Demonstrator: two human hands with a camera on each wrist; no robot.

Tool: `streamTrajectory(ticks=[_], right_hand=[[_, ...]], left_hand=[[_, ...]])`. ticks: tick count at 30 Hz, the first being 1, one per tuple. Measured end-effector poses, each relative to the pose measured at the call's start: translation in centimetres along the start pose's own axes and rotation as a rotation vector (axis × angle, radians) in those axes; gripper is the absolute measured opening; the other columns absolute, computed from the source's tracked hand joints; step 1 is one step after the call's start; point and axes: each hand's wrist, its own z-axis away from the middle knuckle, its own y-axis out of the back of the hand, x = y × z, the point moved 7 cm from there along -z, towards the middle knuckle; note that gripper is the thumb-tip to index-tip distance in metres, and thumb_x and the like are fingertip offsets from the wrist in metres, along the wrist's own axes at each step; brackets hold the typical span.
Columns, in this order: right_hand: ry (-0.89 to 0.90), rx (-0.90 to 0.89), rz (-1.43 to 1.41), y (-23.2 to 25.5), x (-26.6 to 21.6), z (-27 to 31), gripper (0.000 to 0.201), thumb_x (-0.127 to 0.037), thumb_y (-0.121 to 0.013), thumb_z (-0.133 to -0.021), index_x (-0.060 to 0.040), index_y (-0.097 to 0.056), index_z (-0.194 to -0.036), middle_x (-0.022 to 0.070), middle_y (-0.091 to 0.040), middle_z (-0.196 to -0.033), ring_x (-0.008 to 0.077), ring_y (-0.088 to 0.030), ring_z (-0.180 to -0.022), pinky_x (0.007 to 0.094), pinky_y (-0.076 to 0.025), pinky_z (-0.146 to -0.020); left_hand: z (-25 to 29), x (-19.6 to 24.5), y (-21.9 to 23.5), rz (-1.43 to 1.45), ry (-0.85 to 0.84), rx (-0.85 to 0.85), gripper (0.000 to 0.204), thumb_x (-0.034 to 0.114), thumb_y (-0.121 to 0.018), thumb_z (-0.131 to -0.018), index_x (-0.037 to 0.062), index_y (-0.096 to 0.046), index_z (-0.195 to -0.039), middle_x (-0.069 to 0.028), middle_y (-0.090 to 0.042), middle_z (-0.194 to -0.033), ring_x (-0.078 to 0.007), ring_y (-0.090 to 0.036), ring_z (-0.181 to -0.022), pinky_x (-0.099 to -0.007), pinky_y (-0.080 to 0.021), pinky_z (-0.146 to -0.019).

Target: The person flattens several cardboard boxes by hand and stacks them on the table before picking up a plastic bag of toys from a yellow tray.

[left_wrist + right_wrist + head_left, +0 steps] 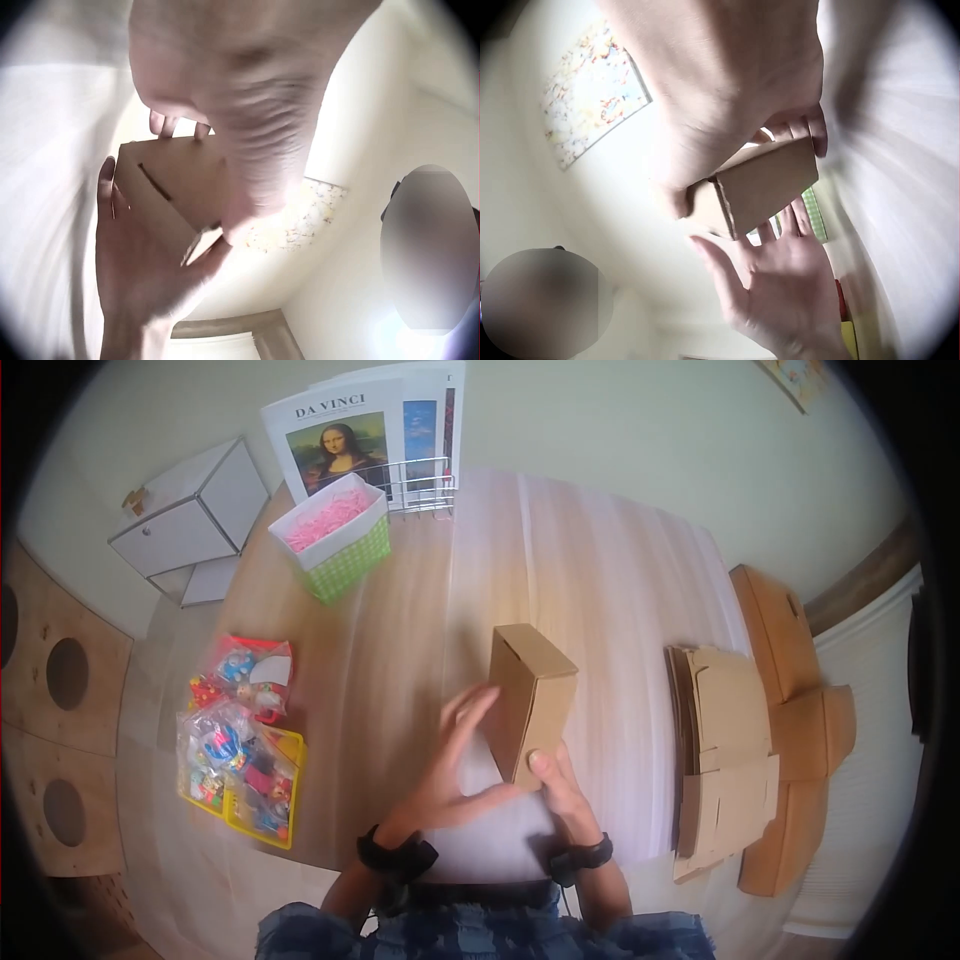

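Note:
A small closed brown cardboard box [550, 705] stands tilted over the near middle of the table. My right hand [563, 785] grips its near right side, the thumb pressed on the edge towards me and the fingers behind. On the box's other side is my left hand [447, 780], thumb spread wide and fingers extended along the left face. Seen from the right wrist, the left palm [791, 289] faces the box with its fingers straight. In the left wrist view a dark slot shows along an edge of the box [180, 169], and my left wrist covers part of it.
Bagged toys lie in red [284, 690] and yellow trays [292, 790] at left. A green checked box [350, 568] with pink shredded paper stands farther back, before a wire rack [425, 485] of art prints. Flattened cardboard [730, 730] is stacked at the right edge.

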Motion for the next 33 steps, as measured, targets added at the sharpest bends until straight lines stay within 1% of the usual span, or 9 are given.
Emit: streamTrajectory(ticks=[3,9,12,18,22,25,28,31,33], right_hand=[[0.075,-0.035,0.071,-0.5,-0.8,0.5,0.102,-0.069,-0.063,-0.096,0.0038,-0.033,-0.162,0.0201,-0.044,-0.16,0.0317,-0.039,-0.149,0.0437,-0.03,-0.122],[0.158,-0.132,0.155,-1.3,-2.3,0.6,0.104,-0.072,-0.059,-0.097,0.0046,-0.031,-0.162,0.0231,-0.034,-0.166,0.0344,-0.033,-0.154,0.0452,-0.028,-0.124],[0.126,-0.143,0.164,-1.4,-1.1,0.5,0.103,-0.064,-0.072,-0.093,0.0017,-0.033,-0.162,0.0236,-0.031,-0.168,0.0361,-0.03,-0.156,0.0461,-0.029,-0.124],[0.203,-0.278,0.589,-3.2,-2.1,0.2,0.092,-0.038,-0.093,-0.079,-0.0025,-0.049,-0.152,0.0249,-0.05,-0.153,0.0454,-0.045,-0.144,0.0493,-0.039,-0.118],[0.287,-0.196,0.614,-2.7,-2.7,0.2,0.07,-0.032,-0.088,-0.083,-0.0012,-0.058,-0.138,0.0244,-0.059,-0.14,0.0469,-0.055,-0.13,0.0503,-0.047,-0.108],[0.304,-0.139,0.604,-2.8,-3.1,0.3,0.048,-0.028,-0.079,-0.091,0.0,-0.064,-0.127,0.0255,-0.063,-0.128,0.0476,-0.061,-0.116,0.0502,-0.051,-0.099],[0.359,-0.123,0.643,-3.2,-3.2,0.9,0.027,-0.021,-0.067,-0.1,0.0016,-0.067,-0.113,0.0265,-0.067,-0.11,0.049,-0.064,-0.101,0.0508,-0.053,-0.091],[0.441,-0.028,0.723,-3.1,-3.8,1.1,0.022,-0.014,-0.056,-0.105,0.0029,-0.068,-0.097,0.0243,-0.069,-0.088,0.0479,-0.066,-0.083,0.0509,-0.054,-0.079],[0.476,-0.04,0.748,-2.9,-3.8,1.2,0.024,-0.015,-0.056,-0.106,0.0029,-0.068,-0.096,0.0232,-0.069,-0.085,0.0465,-0.066,-0.079,0.0502,-0.054,-0.075]], left_hand=[[1.2,-3.4,-0.4,0.396,0.155,0.115,0.098,0.01,-0.083,-0.088,0.0015,-0.023,-0.165,-0.02,-0.031,-0.168,-0.0356,-0.042,-0.149,-0.0488,-0.035,-0.122],[1.3,-2.6,0.1,0.325,0.09,0.089,0.105,0.005,-0.082,-0.087,0.0025,-0.013,-0.168,-0.0219,-0.031,-0.168,-0.0341,-0.039,-0.153,-0.0498,-0.034,-0.123],[1.3,-2.8,-0.1,0.337,0.147,0.062,0.114,0.008,-0.085,-0.083,0.002,-0.009,-0.168,-0.023,-0.031,-0.168,-0.0348,-0.037,-0.154,-0.0499,-0.034,-0.124],[1.2,-1.8,-0.2,0.063,0.162,-0.029,0.13,0.016,-0.091,-0.076,-0.0034,0.001,-0.167,-0.0258,-0.032,-0.166,-0.0369,-0.036,-0.154,-0.0503,-0.032,-0.124],[1.6,-2.2,-0.2,-0.112,0.124,0.047,0.134,0.017,-0.092,-0.073,-0.0048,0.001,-0.166,-0.0285,-0.033,-0.163,-0.0401,-0.037,-0.152,-0.0476,-0.031,-0.124],[1.0,-1.3,0.8,-0.179,0.195,0.142,0.132,0.016,-0.09,-0.072,-0.0053,-0.001,-0.166,-0.0305,-0.032,-0.163,-0.0438,-0.037,-0.151,-0.0482,-0.03,-0.124],[1.2,-1.6,1.3,-0.264,0.207,0.094,0.13,0.015,-0.089,-0.071,-0.0058,-0.005,-0.167,-0.0313,-0.032,-0.163,-0.0454,-0.037,-0.151,-0.0496,-0.032,-0.124],[1.2,-2.5,1.6,-0.22,0.159,0.094,0.125,0.017,-0.091,-0.074,-0.0067,-0.01,-0.166,-0.0309,-0.033,-0.162,-0.0447,-0.039,-0.15,-0.0488,-0.034,-0.123],[0.9,-1.6,1.1,-0.162,0.251,0.102,0.123,0.019,-0.091,-0.077,-0.0058,-0.01,-0.166,-0.029,-0.035,-0.162,-0.0415,-0.041,-0.149,-0.0483,-0.036,-0.122]])
